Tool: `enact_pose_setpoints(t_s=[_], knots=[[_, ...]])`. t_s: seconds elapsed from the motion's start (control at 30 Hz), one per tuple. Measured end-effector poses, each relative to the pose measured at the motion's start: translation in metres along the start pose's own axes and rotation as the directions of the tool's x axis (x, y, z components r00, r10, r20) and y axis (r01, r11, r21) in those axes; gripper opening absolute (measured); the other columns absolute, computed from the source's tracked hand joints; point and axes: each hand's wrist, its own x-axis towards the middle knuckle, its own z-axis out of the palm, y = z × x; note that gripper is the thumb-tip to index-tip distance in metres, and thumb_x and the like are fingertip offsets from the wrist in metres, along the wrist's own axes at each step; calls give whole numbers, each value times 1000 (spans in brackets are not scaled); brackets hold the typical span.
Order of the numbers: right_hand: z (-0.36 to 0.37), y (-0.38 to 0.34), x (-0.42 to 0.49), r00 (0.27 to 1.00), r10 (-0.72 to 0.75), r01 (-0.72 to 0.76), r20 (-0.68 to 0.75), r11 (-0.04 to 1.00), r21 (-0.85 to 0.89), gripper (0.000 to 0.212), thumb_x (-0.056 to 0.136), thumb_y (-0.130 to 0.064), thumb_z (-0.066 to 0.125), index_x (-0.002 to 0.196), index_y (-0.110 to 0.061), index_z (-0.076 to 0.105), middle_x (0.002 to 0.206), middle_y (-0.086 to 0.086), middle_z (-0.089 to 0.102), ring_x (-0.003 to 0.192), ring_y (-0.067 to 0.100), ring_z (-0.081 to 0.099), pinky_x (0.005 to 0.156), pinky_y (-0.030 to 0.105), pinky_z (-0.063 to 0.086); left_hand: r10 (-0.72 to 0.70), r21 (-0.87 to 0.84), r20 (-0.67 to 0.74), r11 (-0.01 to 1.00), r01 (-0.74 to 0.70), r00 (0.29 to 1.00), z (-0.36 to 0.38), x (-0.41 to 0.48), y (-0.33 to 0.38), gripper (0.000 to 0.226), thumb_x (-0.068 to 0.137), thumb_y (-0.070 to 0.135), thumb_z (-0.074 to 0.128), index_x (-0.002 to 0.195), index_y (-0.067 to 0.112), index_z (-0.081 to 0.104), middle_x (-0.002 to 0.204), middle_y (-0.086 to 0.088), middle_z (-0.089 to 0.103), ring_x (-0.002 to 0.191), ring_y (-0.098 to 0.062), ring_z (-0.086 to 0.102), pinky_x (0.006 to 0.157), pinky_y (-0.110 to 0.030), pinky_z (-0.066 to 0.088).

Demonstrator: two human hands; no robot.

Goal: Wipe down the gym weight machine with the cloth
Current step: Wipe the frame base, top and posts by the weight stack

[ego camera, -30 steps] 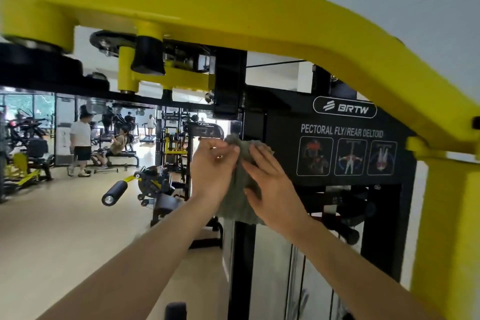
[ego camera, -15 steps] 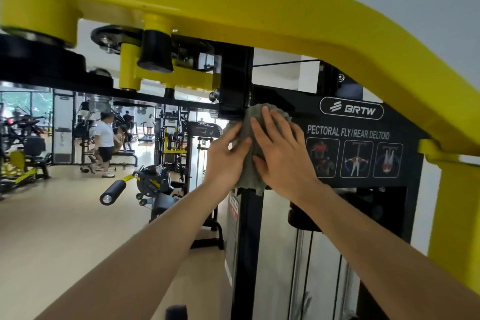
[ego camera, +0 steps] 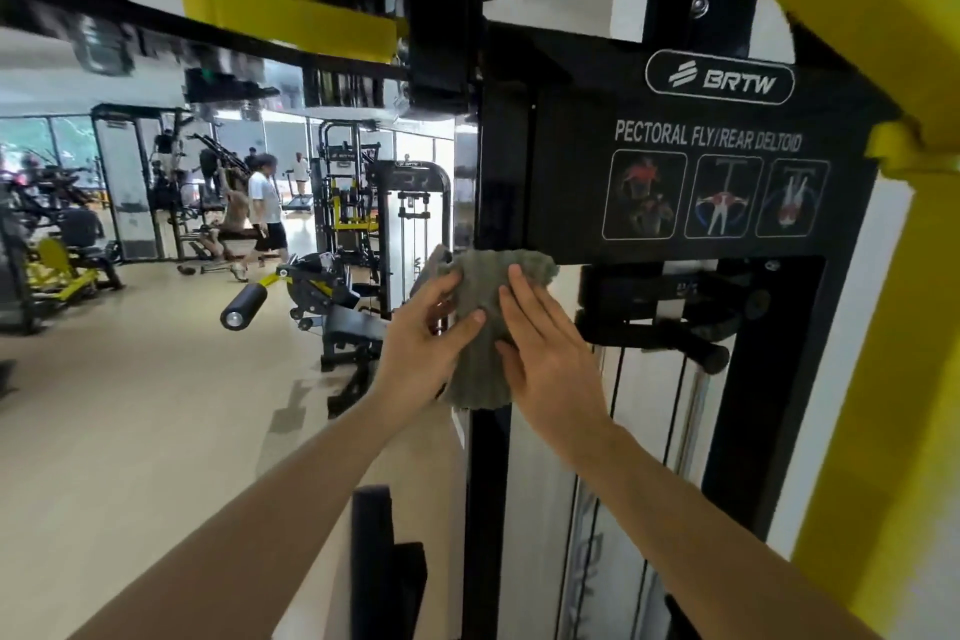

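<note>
Grey cloth (ego camera: 480,317) wrapped round black upright post (ego camera: 485,483) of weight machine, just below BRTW panel (ego camera: 675,161). Left hand (ego camera: 421,348) grips cloth fr. left, fingers curled on it. Right hand (ego camera: 545,359) presses flat, fingers straight, close together.
</note>
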Motion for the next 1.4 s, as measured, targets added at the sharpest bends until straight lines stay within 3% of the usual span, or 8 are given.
enact_pose_setpoints(t_s=[0.2, 0.33, 0.43, 0.63, 0.77, 1.03, 1.2, 1.4], knots=[[18, -15, -59, 970, 240, -243, 47, 928, 283, 41, 96, -18, 65, 133, -1, 60, 145, 11, 54, 120, 18, 62, 110, 19, 40, -154, -140, -17, 979, 150, 988, 10, -47, -36, 62, 76, 47, 76, 129, 17, 66, 123, -3, 71, 117, -23, 66, 103, -54, 51], [21, -21, -83, 866, 468, -478, 176, 671, 567, 44, 95, -17, 65, 137, -6, 58, 141, 8, 58, 125, 19, 61, 101, 43, 54, -248, -228, -64, 947, 228, 967, 22, -79, -57, 35, 74, 44, 77, 106, 30, 74, 114, -6, 74, 112, -26, 68, 104, -56, 50], [17, -28, -94, 781, 546, -592, 304, 493, 638, 50, 94, -1, 65, 142, -5, 52, 139, 6, 59, 124, 14, 60, 102, 37, 53, -278, -230, -75, 939, 255, 958, 28, -100, -65, 13, 84, 32, 74, 92, 42, 76, 103, 3, 75, 105, -21, 69, 104, -57, 50], [20, -26, -127, 687, 535, -718, 492, 396, 572, 58, 93, 2, 65, 146, -10, 47, 136, -2, 61, 120, 5, 62, 100, 26, 52, -335, -195, -93, 930, 312, 938, 40, -133, -87, 9, 92, 30, 67, 92, 38, 70, 106, -10, 72, 105, -33, 69, 96, -57, 54], [28, -20, -157, 637, 479, -768, 604, 467, 439, 47, 95, -9, 65, 141, -11, 54, 122, -8, 66, 101, -10, 63, 92, 10, 50, -419, -171, -137, 903, 395, 898, 56, -159, -108, 6, 101, 18, 61, 100, 24, 61, 104, -8, 72, 100, -19, 69, 91, -40, 56], [57, -8, -225, 390, 428, -908, 815, 323, 265, 34, 98, -9, 60, 132, -9, 62, 120, 0, 69, 105, 12, 65, 88, 9, 50, -528, -175, -242, 849, 499, 814, 98, -226, -158, 13, 104, 18, 54, 116, 15, 53, 115, -7, 64, 110, -23, 65, 96, -48, 56], [78, -6, -269, 178, 371, -982, 911, 13, 187, 39, 97, 2, 57, 133, -13, 61, 126, 4, 68, 112, 27, 68, 91, 45, 59, -614, -152, -311, 785, 600, 725, 110, -256, -193, 21, 104, 17, 52, 125, 18, 54, 123, -7, 64, 115, -20, 64, 100, -50, 53], [97, -11, -313, 114, 410, -977, 905, -117, 176, 43, 89, 4, 67, 127, -14, 65, 119, 6, 71, 110, 24, 69, 95, 49, 57, -654, -180, -381, 745, 642, 653, 125, -271, -225, 33, 96, 19, 58, 129, 22, 56, 130, -5, 65, 123, -18, 62, 108, -43, 49]])
